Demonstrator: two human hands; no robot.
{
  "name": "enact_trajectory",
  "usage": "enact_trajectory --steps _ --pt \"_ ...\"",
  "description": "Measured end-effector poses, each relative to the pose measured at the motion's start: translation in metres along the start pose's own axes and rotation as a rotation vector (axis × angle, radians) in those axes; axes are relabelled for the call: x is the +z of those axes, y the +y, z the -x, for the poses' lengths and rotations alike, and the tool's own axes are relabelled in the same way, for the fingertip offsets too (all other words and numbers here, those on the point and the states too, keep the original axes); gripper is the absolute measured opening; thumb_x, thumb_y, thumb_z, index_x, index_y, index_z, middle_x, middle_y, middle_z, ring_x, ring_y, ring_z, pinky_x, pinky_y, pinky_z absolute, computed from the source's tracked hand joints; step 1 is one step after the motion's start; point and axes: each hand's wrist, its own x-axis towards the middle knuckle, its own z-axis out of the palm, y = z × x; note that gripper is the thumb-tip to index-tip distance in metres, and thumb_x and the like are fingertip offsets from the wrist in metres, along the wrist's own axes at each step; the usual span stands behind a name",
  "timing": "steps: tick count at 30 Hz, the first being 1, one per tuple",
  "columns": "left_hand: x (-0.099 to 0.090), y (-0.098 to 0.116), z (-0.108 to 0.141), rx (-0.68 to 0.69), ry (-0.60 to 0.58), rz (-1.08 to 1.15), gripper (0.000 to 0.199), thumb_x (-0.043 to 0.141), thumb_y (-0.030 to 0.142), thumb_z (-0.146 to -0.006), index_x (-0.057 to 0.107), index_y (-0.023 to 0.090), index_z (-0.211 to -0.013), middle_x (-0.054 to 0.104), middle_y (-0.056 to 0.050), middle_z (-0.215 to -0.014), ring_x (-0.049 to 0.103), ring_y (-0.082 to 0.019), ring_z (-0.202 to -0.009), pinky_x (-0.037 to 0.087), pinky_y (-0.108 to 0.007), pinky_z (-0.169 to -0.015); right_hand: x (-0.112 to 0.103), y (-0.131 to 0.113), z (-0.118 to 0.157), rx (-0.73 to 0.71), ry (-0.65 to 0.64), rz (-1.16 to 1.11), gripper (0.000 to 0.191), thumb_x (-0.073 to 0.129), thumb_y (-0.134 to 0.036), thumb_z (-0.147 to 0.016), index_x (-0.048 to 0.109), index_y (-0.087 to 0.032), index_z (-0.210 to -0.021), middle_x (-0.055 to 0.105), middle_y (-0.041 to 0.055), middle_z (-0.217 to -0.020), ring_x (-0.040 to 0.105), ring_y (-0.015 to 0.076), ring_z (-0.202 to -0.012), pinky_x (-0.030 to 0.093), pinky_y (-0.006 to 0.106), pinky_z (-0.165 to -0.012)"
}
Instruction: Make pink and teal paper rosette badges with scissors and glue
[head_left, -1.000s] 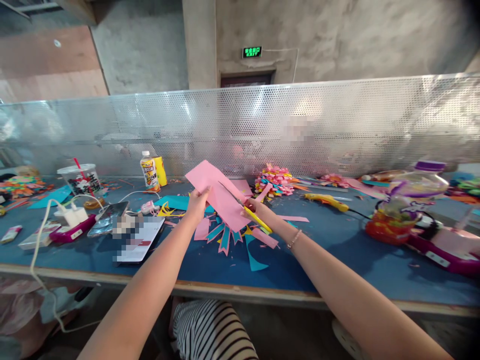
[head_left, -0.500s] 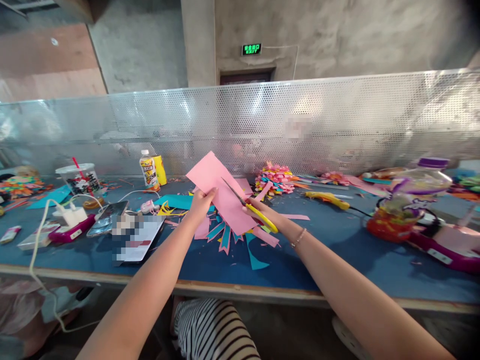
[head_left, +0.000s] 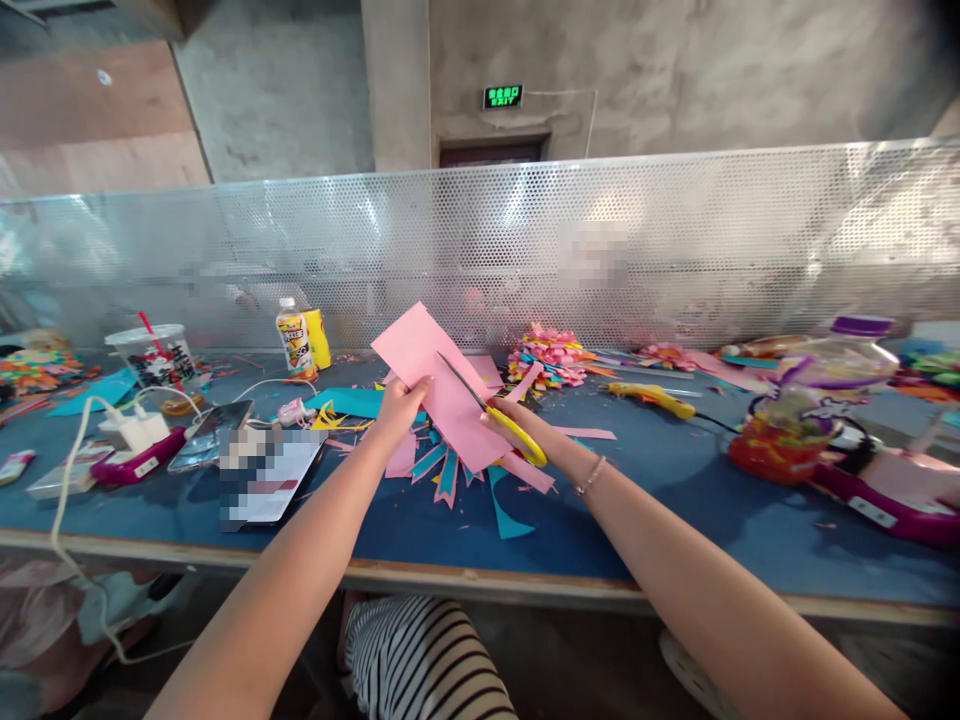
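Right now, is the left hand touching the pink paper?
Touching: the head view shows the left hand's thumb pressed on the pink paper's face.

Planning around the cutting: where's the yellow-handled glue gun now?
Head view, right side: the glue gun lies on the table, between the pink paper pile and the purple-capped bottle.

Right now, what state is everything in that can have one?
Left hand: gripping the pink sheet.
Pink sheet: held up, tilted.
Right hand: holding the scissors.
Scissors: blades at the sheet; opening unclear.
Drink bottle: upright, capped.
Plastic cup: upright, straw in.
Exit sign: lit.
Yellow corded tool: lying down.
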Motion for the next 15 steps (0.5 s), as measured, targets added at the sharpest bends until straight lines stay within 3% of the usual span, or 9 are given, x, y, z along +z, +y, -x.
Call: enact_trajectory --steps 2,7,15 --pt "0.000 0.000 0.001 -0.001 -0.011 0.010 0.039 0.069 0.042 -0.062 0.063 0.013 -0.087 0.068 -0.007 -0.081 0.062 -0.023 -0.081 0.050 -0.031 -0.067 0.000 -0.001 0.001 0.034 0.008 -0.002 0.032 0.067 -0.043 -0.065 0.050 -0.019 -0.077 0.046 -0.0028 -0.060 0.039 0.0086 -0.049 0.027 0.021 -0.039" --pt "0.003 0.000 0.006 0.039 -0.131 -0.009 0.040 0.070 0.038 -0.064 0.061 0.014 -0.094 0.067 -0.008 -0.093 0.061 -0.022 -0.087 0.049 -0.032 -0.074 0.001 -0.005 0.005 0.091 -0.172 -0.059 0.042 0.054 -0.059 -0.072 0.037 -0.021 -0.065 0.035 -0.0068 -0.048 0.028 0.0058 -0.038 0.023 0.021 -0.035" --pt "0.004 0.001 0.007 0.063 -0.142 -0.003 0.041 0.070 0.036 -0.064 0.059 0.013 -0.096 0.067 -0.009 -0.096 0.060 -0.023 -0.091 0.047 -0.035 -0.080 0.007 -0.011 0.007 0.022 -0.046 0.227 0.045 0.046 -0.061 -0.076 0.038 -0.019 -0.063 0.037 -0.0050 -0.046 0.033 0.0072 -0.039 0.024 0.021 -0.037"
